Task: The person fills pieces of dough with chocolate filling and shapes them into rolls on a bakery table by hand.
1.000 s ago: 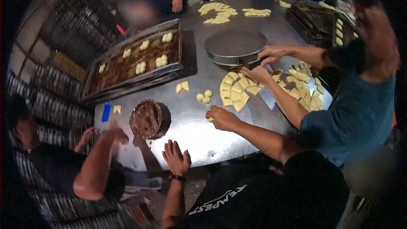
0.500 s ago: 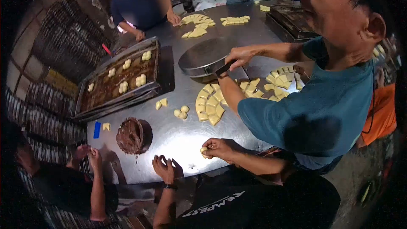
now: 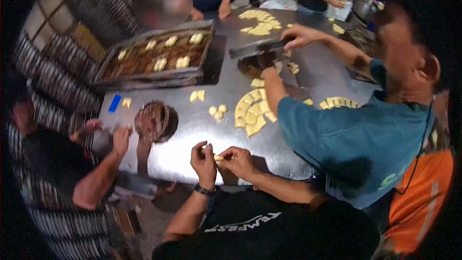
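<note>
My left hand [image 3: 204, 163], with a dark wristband, and my right hand [image 3: 237, 161] meet over the near table edge. A small piece of pale yellow dough [image 3: 218, 158] is pinched between their fingertips. Beyond them sit several round dough balls [image 3: 218, 112] in a cluster. To the left is a bowl of brown filling [image 3: 153, 120]. Flat cut dough pieces [image 3: 251, 111] lie in a curved group further right.
A co-worker in teal [image 3: 349, 123] holds a tilted round metal lid [image 3: 257, 47] at the right. Another co-worker's hand [image 3: 121, 140] is at the left. A tray [image 3: 156, 85] bears dough clusters. Other people stand across the metal table [image 3: 197, 130].
My left hand has come together with my right hand at the dough. The co-worker in teal has tilted the round lid and reached beneath it. The view has shifted.
</note>
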The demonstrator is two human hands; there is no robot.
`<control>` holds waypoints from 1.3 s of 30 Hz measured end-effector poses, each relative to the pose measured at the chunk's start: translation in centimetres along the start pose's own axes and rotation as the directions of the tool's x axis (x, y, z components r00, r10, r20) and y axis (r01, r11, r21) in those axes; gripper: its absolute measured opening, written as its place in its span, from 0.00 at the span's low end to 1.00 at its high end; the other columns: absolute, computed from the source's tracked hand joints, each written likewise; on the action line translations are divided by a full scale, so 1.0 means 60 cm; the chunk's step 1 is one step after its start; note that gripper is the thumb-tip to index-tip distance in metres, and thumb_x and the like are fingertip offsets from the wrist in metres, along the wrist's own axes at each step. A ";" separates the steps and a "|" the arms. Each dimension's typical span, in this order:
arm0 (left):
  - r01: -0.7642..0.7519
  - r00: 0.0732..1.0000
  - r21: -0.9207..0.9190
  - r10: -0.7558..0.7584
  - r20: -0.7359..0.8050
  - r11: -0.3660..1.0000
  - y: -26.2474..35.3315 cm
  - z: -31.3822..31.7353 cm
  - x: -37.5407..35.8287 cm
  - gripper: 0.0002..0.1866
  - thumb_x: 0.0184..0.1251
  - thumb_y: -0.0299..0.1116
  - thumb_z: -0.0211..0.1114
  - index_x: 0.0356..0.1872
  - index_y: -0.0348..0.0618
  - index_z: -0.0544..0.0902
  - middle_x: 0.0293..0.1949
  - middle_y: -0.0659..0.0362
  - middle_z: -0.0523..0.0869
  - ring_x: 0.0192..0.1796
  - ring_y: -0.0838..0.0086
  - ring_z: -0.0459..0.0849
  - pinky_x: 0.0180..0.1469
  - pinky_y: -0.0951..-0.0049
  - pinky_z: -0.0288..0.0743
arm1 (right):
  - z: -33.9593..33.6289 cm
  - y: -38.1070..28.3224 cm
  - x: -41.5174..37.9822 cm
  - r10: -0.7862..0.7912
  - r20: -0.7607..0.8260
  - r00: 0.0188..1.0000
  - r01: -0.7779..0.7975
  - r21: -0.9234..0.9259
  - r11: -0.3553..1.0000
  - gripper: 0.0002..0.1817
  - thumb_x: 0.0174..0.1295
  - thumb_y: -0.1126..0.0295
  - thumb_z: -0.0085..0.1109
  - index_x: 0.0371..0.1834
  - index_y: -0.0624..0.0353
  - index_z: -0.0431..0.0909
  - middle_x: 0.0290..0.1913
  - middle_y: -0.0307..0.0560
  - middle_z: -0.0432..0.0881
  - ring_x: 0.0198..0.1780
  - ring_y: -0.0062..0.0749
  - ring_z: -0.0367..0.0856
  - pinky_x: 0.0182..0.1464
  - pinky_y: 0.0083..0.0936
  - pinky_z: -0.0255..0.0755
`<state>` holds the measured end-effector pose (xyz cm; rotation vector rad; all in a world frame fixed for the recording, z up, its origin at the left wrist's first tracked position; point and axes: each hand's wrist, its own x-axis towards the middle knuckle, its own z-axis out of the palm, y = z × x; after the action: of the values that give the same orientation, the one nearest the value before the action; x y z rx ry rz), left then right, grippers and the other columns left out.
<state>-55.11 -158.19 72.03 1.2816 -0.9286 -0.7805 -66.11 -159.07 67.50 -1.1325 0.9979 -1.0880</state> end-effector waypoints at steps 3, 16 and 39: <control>0.005 1.000 -0.062 -0.005 -0.001 0.998 -0.004 -0.023 0.007 0.07 0.67 0.27 0.62 0.41 0.35 0.77 0.24 0.68 0.74 0.24 0.88 0.67 0.25 0.86 0.61 | -0.006 -0.026 -0.006 0.204 0.316 0.927 -0.304 0.309 0.901 0.20 0.55 0.79 0.65 0.51 0.66 0.72 0.39 0.47 0.82 0.39 0.28 0.82 0.46 0.24 0.78; 0.032 0.991 -0.106 -0.045 -0.122 0.994 -0.102 -0.221 0.052 0.27 0.75 0.49 0.43 0.57 0.33 0.71 0.53 0.48 0.76 0.54 0.65 0.76 0.53 0.68 0.71 | 0.170 -0.060 0.113 0.556 0.622 0.552 -0.460 -0.328 0.825 0.19 0.63 0.70 0.58 0.57 0.63 0.75 0.42 0.44 0.83 0.37 0.26 0.82 0.40 0.18 0.75; 0.290 0.942 -0.342 -0.330 -0.065 0.894 -0.074 -0.369 0.055 0.23 0.74 0.48 0.47 0.54 0.37 0.73 0.48 0.51 0.80 0.43 0.68 0.83 0.44 0.70 0.75 | 0.202 -0.001 0.213 0.260 0.737 0.624 -0.714 0.403 0.572 0.23 0.59 0.74 0.56 0.59 0.53 0.68 0.51 0.44 0.77 0.50 0.33 0.76 0.46 0.29 0.71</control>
<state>-33.68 -152.13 67.20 1.1778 -0.4707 -1.0471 -51.91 -169.44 68.71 -0.4346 0.2890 -0.4286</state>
